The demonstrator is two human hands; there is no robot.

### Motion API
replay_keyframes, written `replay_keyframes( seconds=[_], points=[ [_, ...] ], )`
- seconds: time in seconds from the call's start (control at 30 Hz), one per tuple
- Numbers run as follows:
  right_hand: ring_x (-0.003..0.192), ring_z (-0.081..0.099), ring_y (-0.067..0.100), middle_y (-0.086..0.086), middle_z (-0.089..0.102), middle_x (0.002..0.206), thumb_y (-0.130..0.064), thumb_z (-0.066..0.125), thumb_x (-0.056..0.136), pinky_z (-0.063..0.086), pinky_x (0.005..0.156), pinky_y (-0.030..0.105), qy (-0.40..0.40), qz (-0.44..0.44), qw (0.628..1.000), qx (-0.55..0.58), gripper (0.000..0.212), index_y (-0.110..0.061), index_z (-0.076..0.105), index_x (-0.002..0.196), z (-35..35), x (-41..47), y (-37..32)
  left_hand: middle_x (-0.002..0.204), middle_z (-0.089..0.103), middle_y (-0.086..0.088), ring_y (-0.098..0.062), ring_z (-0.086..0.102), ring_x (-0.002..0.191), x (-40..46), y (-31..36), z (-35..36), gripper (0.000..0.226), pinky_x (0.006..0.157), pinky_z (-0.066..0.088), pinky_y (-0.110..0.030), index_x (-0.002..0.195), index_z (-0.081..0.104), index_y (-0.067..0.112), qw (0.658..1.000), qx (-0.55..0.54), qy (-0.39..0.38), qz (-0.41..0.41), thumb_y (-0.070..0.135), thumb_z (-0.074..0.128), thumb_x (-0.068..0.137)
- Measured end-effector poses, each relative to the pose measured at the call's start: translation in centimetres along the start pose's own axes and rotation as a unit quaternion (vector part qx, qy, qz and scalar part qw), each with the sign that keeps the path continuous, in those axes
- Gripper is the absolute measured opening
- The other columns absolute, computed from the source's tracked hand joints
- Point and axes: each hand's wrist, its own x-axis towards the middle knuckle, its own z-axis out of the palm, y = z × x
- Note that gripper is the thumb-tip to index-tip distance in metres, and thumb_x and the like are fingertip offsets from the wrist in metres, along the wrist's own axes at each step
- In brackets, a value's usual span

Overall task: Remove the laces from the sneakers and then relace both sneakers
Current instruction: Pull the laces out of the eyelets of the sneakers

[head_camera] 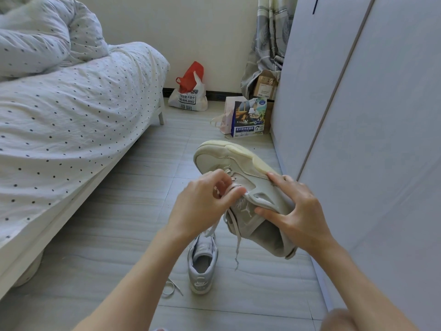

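The beige suede high-top sneaker (248, 187) is held in the air above the grey tiled floor (119, 223), sole turned away. The right hand (293, 211) grips its ankle collar with curled fingers, and the left hand (205, 201) pinches the pale flat lace (235, 232) near the upper eyelets. The second sneaker, grey leather and low (201, 266), stands on the floor below. The lace looks soft and limp, so it is better to take it close to the eyelet; the shoe seems light but floppy at the collar
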Motion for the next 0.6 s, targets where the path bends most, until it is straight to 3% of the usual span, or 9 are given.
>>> replay_keyframes(
  seconds=[0.1,0.17,0.2,0.27,0.33,0.4,0.5,0.6],
  points=[
    [0.117,0.047,0.026,0.011,0.055,0.129,-0.074,0.053,0.060,0.038,0.101,0.045,0.000,-0.021,1.000,-0.020,0.088,-0.031,0.043,0.136,0.0,0.0,0.0,0.082,0.060,0.007,-0.009,0.060,0.077,0.2,0.1,0.3,0.014,0.072,0.053,-0.030,0.080,0.060,0.018,0.998,-0.028,0.032,0.036,0.032,0.061,0.086],
    [0.113,0.047,0.022,0.008,0.056,0.125,-0.074,0.053,0.060,0.038,0.098,0.038,0.004,-0.019,1.000,-0.012,0.086,-0.032,0.043,0.135,0.0,0.1,0.3,0.084,0.063,0.003,-0.010,0.062,0.081,0.4,0.3,0.0,0.010,0.073,0.052,-0.023,0.081,0.058,0.016,0.991,-0.126,0.053,0.012,0.020,0.057,0.089],
    [0.112,0.047,0.021,0.006,0.057,0.123,-0.074,0.052,0.060,0.036,0.096,0.034,0.006,-0.012,1.000,-0.009,0.086,-0.032,0.044,0.135,0.0,0.1,0.5,0.084,0.066,0.001,-0.011,0.065,0.083,0.6,0.5,-0.5,0.010,0.076,0.053,-0.023,0.082,0.056,0.015,0.974,-0.214,0.072,-0.007,0.016,0.053,0.092],
    [0.112,0.046,0.020,0.002,0.058,0.118,-0.074,0.052,0.059,0.032,0.093,0.029,0.012,0.007,1.000,-0.007,0.088,-0.031,0.047,0.135,0.1,0.3,0.9,0.078,0.070,-0.003,-0.018,0.069,0.083,0.8,0.4,-1.7,0.017,0.077,0.055,-0.026,0.082,0.052,0.013,0.906,-0.406,0.112,-0.042,0.010,0.044,0.097],
    [0.108,0.046,0.018,-0.005,0.055,0.112,-0.074,0.051,0.058,0.033,0.092,0.029,0.012,0.025,1.000,-0.011,0.089,-0.030,0.048,0.135,0.1,0.5,1.3,0.065,0.065,0.000,-0.019,0.067,0.068,0.8,0.1,-2.6,0.020,0.069,0.056,-0.029,0.080,0.049,0.012,0.854,-0.498,0.134,-0.067,0.010,0.041,0.098],
    [0.106,0.047,0.018,-0.008,0.054,0.110,-0.074,0.050,0.058,0.037,0.092,0.031,0.010,0.038,0.999,-0.017,0.090,-0.030,0.048,0.135,0.1,0.6,1.6,0.056,0.058,0.004,-0.012,0.057,0.052,0.6,-0.2,-2.9,0.020,0.057,0.054,-0.028,0.077,0.047,0.013,0.864,-0.472,0.151,-0.090,0.012,0.044,0.097],
    [0.105,0.048,0.020,-0.004,0.057,0.111,-0.074,0.050,0.058,0.039,0.092,0.034,0.012,0.050,0.998,-0.023,0.090,-0.030,0.048,0.135,0.1,0.6,1.9,0.057,0.057,0.004,-0.010,0.047,0.040,0.5,-0.6,-2.8,0.019,0.045,0.047,-0.027,0.076,0.047,0.014,0.912,-0.362,0.150,-0.118,0.017,0.050,0.095],
    [0.105,0.048,0.021,-0.001,0.059,0.112,-0.075,0.051,0.058,0.040,0.094,0.038,0.012,0.046,0.999,-0.017,0.090,-0.029,0.049,0.135,0.1,0.5,1.7,0.076,0.063,0.002,-0.003,0.049,0.039,0.3,-1.1,-2.1,0.012,0.044,0.047,-0.024,0.087,0.051,0.022,0.981,-0.159,0.056,-0.098,0.033,0.053,0.092]
  ],
)
